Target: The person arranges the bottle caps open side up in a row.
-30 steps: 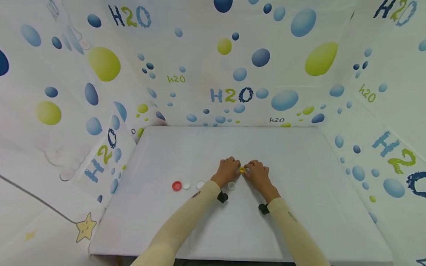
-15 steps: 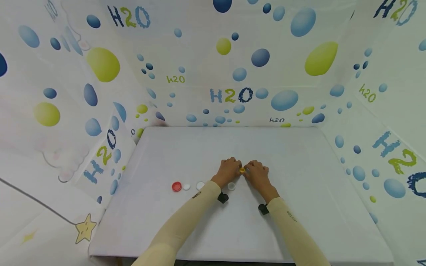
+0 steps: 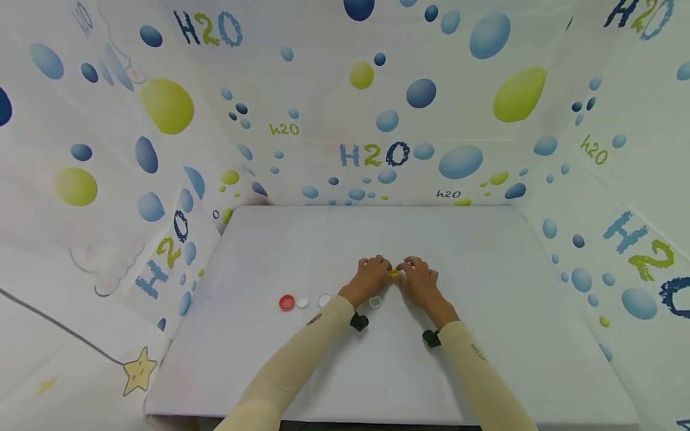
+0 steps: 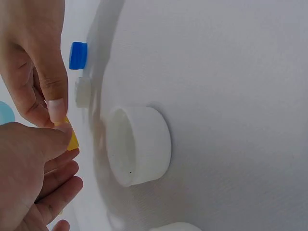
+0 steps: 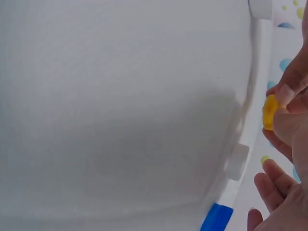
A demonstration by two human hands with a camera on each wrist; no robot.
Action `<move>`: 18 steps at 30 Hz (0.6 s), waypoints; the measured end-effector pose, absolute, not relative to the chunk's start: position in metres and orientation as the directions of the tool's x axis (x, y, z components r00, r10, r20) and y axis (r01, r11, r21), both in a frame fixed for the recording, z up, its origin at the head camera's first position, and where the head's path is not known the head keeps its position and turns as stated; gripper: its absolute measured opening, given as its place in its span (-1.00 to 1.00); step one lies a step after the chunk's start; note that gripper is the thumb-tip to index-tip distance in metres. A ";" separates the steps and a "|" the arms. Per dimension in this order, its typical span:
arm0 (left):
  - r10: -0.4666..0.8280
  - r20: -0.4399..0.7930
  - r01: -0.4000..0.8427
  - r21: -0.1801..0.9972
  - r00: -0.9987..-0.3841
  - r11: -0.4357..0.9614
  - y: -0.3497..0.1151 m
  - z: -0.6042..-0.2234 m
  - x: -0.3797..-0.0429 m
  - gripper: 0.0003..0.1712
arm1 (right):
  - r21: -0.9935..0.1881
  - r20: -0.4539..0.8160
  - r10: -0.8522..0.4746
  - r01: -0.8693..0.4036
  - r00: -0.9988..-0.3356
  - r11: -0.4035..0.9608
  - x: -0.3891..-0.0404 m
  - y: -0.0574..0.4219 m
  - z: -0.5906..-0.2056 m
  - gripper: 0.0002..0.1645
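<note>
Both hands meet over the middle of the white table around a small yellow bottle cap [image 3: 393, 273]. My left hand [image 3: 369, 276] pinches it from one side. My right hand [image 3: 420, 281] has thumb and fingertips on the other side, with its remaining fingers loosely bent in the right wrist view. Held above the tabletop, the yellow cap [image 5: 269, 113] stands on edge there, partly covered by the thumbs. A wide white cap [image 4: 149, 144] lies below the hands in the left wrist view. Beyond it sit a pale translucent cap [image 4: 83, 92] and a blue bottle cap [image 4: 78, 56].
Left of the arms, a red cap [image 3: 287, 302], a small white cap [image 3: 302, 303] and another white cap [image 3: 323, 300] form a row; the left sleeve hides part of it. Patterned cloth walls [image 3: 323, 90] enclose the table [image 3: 269, 239].
The yellow cap has tilted a little and risen slightly in the head view. My right hand and forearm have shifted slightly right; the left forearm has moved a touch left.
</note>
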State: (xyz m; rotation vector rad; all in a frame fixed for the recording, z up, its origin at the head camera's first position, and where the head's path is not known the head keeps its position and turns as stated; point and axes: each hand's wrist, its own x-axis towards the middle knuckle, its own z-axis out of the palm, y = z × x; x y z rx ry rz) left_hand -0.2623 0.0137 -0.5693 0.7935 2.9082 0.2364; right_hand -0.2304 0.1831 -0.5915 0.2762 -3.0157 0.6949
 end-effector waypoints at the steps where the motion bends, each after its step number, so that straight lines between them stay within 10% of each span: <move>1: 0.512 -0.076 0.491 0.192 -0.856 0.850 0.013 -0.568 -0.261 -0.60 | -0.431 0.078 -0.170 -0.187 -0.982 0.883 -0.230 0.184 -0.591 -0.72; 18: 0.567 -0.040 0.533 0.293 -0.823 0.794 0.009 -0.565 -0.242 -0.66 | -0.474 0.192 -0.164 -0.237 -0.968 0.848 -0.211 0.184 -0.586 -0.77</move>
